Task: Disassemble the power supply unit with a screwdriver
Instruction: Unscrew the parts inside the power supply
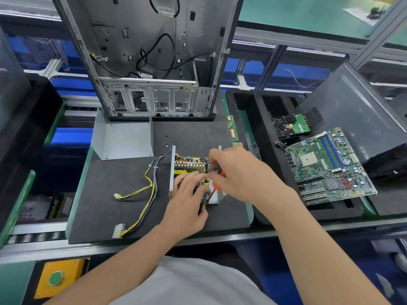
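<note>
Since the PSU (191, 167) has its cover (123, 139) off and parked at 10 o'clock from it, the board and heatsink are exposed for the inner screws, so the task looks to be partway through. PSU lies flat near the middle of the worktop (105, 205), a bit toward the 3 o'clock side, probably so the driver can come in from above. Left hand (187, 201) lies on the board from 6 o'clock, fingers spread and mostly straight, gripping nothing; judged to be pinning the unit so it won't twist under torque. Right hand (237, 172) comes from 3 o'clock, fingers wrapped tight round the orange screwdriver (217, 185), shaft angled down to the near right corner of the PSU; the tip is hidden by the left fingers, so whether it's seated in a screw can't be told. Wires (150, 190) run out the PSU's 9 o'clock side and trail to 8 o'clock, plugs loose on the worktop, out of the way of both hands. Two small dark bits, likely screws (166, 145), sit at 11 o'clock just beyond the PSU. Case (149, 62) stands upright at 12 o'clock, gutted. Motherboard (328, 166) at 3 o'clock and drive (290, 126) at 2 o'clock rest in a foam tray, well apart.
</note>
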The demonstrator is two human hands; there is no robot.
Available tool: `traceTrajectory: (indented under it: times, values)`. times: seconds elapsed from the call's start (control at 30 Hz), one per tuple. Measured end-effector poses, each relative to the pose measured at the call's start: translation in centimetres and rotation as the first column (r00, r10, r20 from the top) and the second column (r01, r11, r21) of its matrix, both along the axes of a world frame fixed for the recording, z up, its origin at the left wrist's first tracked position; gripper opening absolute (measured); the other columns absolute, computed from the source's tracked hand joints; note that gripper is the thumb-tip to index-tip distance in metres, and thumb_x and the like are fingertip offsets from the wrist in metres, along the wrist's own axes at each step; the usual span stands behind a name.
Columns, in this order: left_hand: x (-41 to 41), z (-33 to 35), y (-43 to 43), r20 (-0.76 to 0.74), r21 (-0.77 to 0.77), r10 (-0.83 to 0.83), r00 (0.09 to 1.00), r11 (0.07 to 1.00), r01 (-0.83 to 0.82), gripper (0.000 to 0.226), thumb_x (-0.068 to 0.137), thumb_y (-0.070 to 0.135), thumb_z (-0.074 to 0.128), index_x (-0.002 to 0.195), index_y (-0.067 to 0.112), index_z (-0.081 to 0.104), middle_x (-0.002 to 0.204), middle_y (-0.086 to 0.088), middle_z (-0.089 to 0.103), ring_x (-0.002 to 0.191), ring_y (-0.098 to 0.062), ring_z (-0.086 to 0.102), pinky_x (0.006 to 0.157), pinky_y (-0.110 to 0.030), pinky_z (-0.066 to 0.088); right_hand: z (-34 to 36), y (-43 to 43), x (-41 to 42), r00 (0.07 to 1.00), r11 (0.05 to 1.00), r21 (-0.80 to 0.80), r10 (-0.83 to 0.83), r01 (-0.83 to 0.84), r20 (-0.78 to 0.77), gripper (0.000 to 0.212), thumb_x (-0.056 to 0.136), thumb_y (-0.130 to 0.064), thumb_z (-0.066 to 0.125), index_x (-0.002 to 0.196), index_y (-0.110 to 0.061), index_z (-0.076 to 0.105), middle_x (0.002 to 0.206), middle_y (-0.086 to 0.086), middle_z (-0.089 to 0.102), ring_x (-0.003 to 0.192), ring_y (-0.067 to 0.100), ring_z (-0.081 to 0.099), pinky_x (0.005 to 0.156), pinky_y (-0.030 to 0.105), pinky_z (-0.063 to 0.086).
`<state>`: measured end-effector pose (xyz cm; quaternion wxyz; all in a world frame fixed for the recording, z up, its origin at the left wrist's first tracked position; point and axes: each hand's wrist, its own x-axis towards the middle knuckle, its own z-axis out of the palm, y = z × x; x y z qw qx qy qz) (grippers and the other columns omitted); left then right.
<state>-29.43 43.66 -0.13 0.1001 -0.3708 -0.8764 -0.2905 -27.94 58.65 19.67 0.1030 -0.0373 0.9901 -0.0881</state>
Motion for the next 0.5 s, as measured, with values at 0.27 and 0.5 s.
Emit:
traceTrajectory:
  times: [0.27,0.5]
  values:
    - [0.1,0.3,-0.2,0.012,-0.041,-0.008,1.000,0.999,0.008,0.030,0.072,0.020,0.069,0.101,0.022,0.061,0.147,-0.005,0.048,0.148,-0.027,0.036,0.128,-0.043,0.011,0.1,1.3,0.8,0.990,0.999,-0.054,0.001,-0.008,-0.143,0.006,0.096,-0.022,0.060,0.094,-0.020,0.055,0.076,-0.006,0.055,0.075,0.022,0.059,0.064,0.044,0.056]
    - [0.1,0.2,0.0,-0.002,-0.020,0.005,1.000,1.000,-0.005,0.021,0.078,0.018,0.070,0.098,0.020,0.063,0.145,-0.005,0.051,0.147,-0.027,0.040,0.127,-0.043,0.014,-0.3,1.4,1.0,0.990,0.995,-0.099,-0.025,0.012,-0.137,0.006,0.096,-0.023,0.060,0.094,-0.021,0.055,0.079,-0.006,0.058,0.078,0.022,0.058,0.068,0.046,0.056]
